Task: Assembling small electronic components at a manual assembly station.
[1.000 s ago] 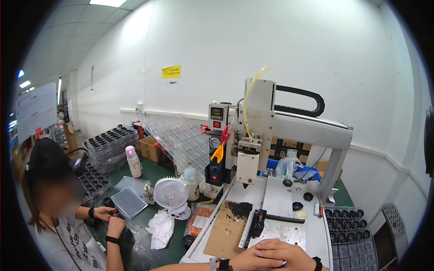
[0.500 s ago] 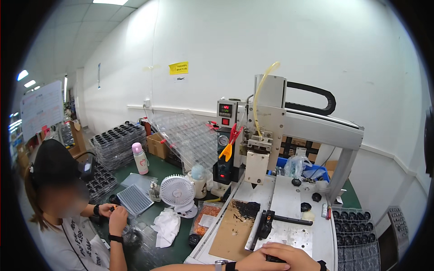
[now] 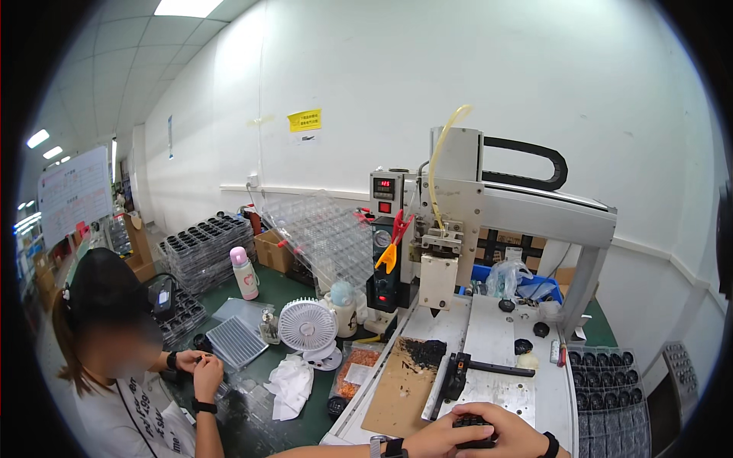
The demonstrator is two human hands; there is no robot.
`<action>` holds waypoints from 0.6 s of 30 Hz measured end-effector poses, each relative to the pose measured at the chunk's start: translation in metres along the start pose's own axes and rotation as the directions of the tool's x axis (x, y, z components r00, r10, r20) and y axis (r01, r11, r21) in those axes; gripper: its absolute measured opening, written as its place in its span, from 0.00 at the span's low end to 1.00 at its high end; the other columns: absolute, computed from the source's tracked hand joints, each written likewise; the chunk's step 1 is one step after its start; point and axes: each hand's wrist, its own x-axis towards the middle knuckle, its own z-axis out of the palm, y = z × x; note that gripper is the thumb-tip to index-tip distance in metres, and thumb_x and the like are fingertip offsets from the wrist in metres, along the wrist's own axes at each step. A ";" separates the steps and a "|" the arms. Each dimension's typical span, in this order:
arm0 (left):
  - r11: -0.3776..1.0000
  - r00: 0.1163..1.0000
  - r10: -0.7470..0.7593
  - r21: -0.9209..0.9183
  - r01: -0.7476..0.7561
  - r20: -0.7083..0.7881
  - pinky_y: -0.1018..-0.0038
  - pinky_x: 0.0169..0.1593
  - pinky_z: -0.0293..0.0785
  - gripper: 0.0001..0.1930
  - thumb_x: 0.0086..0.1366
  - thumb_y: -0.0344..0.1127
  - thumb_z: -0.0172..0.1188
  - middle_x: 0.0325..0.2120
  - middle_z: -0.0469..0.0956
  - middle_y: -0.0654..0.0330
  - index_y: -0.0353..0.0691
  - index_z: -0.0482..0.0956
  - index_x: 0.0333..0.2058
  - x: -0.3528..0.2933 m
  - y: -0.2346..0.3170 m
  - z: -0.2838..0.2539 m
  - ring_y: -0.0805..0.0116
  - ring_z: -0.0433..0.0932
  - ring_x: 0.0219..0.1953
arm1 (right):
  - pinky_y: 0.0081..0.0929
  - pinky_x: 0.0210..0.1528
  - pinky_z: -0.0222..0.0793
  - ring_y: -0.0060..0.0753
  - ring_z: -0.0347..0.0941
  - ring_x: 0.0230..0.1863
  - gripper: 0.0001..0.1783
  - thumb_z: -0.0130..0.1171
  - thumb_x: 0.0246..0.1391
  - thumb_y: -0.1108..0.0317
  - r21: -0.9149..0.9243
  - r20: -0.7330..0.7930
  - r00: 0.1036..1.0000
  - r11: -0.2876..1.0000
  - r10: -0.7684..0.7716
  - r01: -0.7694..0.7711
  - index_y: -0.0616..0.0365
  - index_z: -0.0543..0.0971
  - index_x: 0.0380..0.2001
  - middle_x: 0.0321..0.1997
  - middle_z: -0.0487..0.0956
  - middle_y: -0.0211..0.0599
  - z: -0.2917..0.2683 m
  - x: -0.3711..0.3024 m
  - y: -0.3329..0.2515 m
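A: Where is the black part point(image 3: 474, 420)?

B: Low in the view, between the person's left hand point(image 3: 441, 437) and right hand point(image 3: 507, 429). Both grip it, their fingers curled about its top and near side.

A: Can you see all of it?

B: No. Fingers cover much of it and its underside is hidden, so I can't make out its full shape. The lower edge of the view also cuts off the left forearm and the bottom of the hands.

A: Is it touching the machine's white plate point(image 3: 523, 398)?

B: I can't tell. The hands are near the black clamp point(image 3: 456, 375), but whatever lies beneath them is covered.

A: What about the co-worker's hands point(image 3: 208, 374) over the green bench point(image 3: 284, 288)?

B: They are closed together around something too small to name.

A: Anything different from a second ago?

B: Yes. Then, the person's fingers lay folded over one another and almost nothing dark showed. Half a second ago a dark sliver appeared; now a ridged patch is plain between them. The round black pieces point(image 3: 541, 330) on the plate haven't moved, nor has the clamp.
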 end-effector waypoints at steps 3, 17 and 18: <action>0.999 0.999 -0.043 0.025 0.043 -0.020 0.77 0.35 0.76 0.12 0.60 0.32 0.58 0.35 0.76 0.59 0.37 0.73 0.43 -0.002 0.003 0.003 0.70 0.76 0.37 | 0.33 0.53 0.63 0.41 0.68 0.51 0.34 0.68 0.41 0.68 -0.043 0.012 1.000 0.999 -0.014 0.015 0.62 0.67 0.52 0.50 0.70 0.44 -0.001 0.001 -0.002; 0.989 0.990 -0.129 0.064 0.132 -0.055 0.76 0.38 0.75 0.12 0.60 0.32 0.57 0.36 0.76 0.60 0.38 0.73 0.43 -0.004 0.006 0.008 0.71 0.76 0.37 | 0.31 0.53 0.63 0.39 0.68 0.51 0.32 0.69 0.40 0.67 -0.036 0.023 1.000 0.999 -0.007 0.008 0.61 0.68 0.50 0.49 0.71 0.43 0.000 -0.001 -0.001; 0.990 0.991 -0.119 0.066 0.123 -0.058 0.76 0.38 0.75 0.12 0.60 0.32 0.57 0.36 0.76 0.60 0.38 0.73 0.43 -0.003 0.005 0.006 0.70 0.76 0.37 | 0.31 0.53 0.63 0.39 0.68 0.51 0.32 0.69 0.40 0.67 -0.033 0.022 1.000 0.999 -0.013 0.014 0.61 0.68 0.50 0.49 0.71 0.43 0.001 -0.001 -0.001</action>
